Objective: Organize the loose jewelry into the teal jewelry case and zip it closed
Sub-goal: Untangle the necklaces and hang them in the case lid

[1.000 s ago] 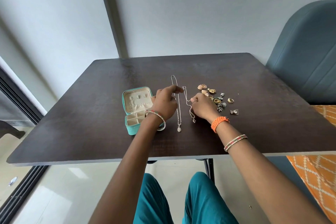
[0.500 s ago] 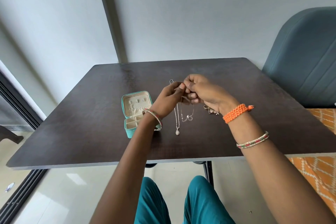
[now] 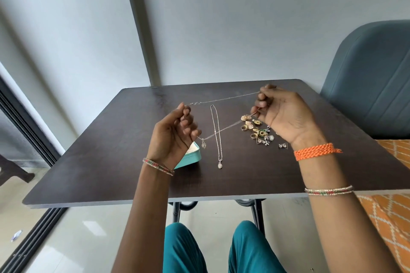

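- Left hand [image 3: 172,139] and right hand [image 3: 281,115]: both grips pinch a thin chain necklace [image 3: 224,98], stretched above the tabletop [image 3: 111,162].
- Teal jewelry case [image 3: 189,159] sits under the left wrist, mostly hidden.
- Second necklace [image 3: 216,135] lies flat between the hands.
- Loose jewelry pile [image 3: 257,132] under the right hand; far tabletop edge bare.

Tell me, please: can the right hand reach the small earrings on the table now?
Probably not yet: the right hand hovers just above the earrings, nothing between, but it pinches the stretched chain.
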Demonstrator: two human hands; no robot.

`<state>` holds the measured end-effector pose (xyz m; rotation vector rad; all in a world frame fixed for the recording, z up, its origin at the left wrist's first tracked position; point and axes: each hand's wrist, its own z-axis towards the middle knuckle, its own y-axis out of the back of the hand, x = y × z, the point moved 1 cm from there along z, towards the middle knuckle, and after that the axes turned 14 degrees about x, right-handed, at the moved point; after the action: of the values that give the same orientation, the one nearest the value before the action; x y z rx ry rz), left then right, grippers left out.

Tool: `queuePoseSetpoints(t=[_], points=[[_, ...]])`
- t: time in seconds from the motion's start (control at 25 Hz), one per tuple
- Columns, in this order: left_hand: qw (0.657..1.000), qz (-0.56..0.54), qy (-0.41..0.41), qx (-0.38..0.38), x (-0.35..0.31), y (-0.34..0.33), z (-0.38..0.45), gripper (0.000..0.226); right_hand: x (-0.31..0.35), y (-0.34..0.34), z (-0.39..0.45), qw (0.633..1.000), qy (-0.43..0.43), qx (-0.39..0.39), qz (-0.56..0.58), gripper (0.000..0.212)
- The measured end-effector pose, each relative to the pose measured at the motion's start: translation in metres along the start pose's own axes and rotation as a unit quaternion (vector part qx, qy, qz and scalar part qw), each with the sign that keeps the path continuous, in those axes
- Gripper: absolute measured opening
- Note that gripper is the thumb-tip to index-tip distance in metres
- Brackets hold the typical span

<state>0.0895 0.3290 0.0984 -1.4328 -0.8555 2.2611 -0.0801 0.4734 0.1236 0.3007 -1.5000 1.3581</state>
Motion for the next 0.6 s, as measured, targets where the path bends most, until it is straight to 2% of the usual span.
queuePoseSetpoints(t=[0.08, 0.16, 0.2, 0.28, 0.32, 0.36, 0.4, 0.52, 0.6], points=[[0.999, -0.016, -0.026, -0.036, 0.001, -0.003, 0.003, 0.025, -0.012, -0.005, -0.004, 1.0, 0.002, -0.006, -0.029, 0.025], [0.998, 0.018, -0.034, -0.053, 0.003, -0.006, 0.006, 0.026, -0.02, -0.021, -0.01, 0.984, -0.01, 0.037, -0.176, 0.027], [0.997, 0.044, -0.034, -0.052, 0.005, -0.009, 0.008, 0.025, -0.022, -0.031, -0.014, 0.955, -0.026, 0.083, -0.284, 0.028], [0.995, 0.091, -0.025, -0.035, 0.01, -0.017, 0.007, 0.025, -0.021, -0.051, -0.021, 0.858, -0.051, 0.223, -0.459, 0.024], [0.994, 0.105, -0.013, -0.02, 0.014, -0.022, 0.006, 0.027, -0.019, -0.06, -0.024, 0.813, -0.058, 0.284, -0.505, 0.02], [0.994, 0.111, 0.001, -0.003, 0.018, -0.028, 0.003, 0.027, -0.017, -0.067, -0.026, 0.783, -0.062, 0.318, -0.531, 0.018], [0.993, 0.115, 0.013, 0.01, 0.021, -0.033, 0.001, 0.027, -0.016, -0.072, -0.026, 0.774, -0.057, 0.321, -0.543, 0.02], [0.994, 0.104, 0.041, 0.01, 0.025, -0.038, -0.006, 0.025, -0.01, -0.071, -0.02, 0.804, 0.0, 0.249, -0.541, 0.025], [0.99, 0.111, 0.078, 0.022, 0.024, -0.037, -0.008, 0.022, -0.008, -0.063, -0.017, 0.805, 0.046, 0.195, -0.559, 0.024]])
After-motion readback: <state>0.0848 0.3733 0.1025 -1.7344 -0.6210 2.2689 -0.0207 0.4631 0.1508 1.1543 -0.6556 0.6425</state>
